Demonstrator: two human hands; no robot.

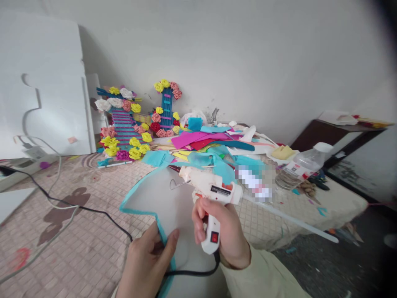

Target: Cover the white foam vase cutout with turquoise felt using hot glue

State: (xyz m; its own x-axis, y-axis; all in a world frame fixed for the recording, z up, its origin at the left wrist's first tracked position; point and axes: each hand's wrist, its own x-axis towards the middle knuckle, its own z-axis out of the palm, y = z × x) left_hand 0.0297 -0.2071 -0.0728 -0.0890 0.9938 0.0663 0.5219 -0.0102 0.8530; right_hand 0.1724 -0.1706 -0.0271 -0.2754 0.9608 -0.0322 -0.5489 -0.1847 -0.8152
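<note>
My right hand (225,229) is wrapped round the handle of a white hot glue gun (211,190), whose nozzle points left over a white foam shape (173,203). Turquoise paper trims that shape along its edge (136,190). My left hand (149,256) pinches the near edge of the foam shape, thumb on top. A black cord (189,273) runs from the gun's handle across the shape and off to the left.
Behind lie a heap of coloured paper sheets (204,142), two blue stick towers with paper flowers (124,124), and a clear plastic bottle (299,165) on its side. A white rod (294,221) lies at right. Cables (62,203) cross the tiled mat; a dark table (335,136) stands far right.
</note>
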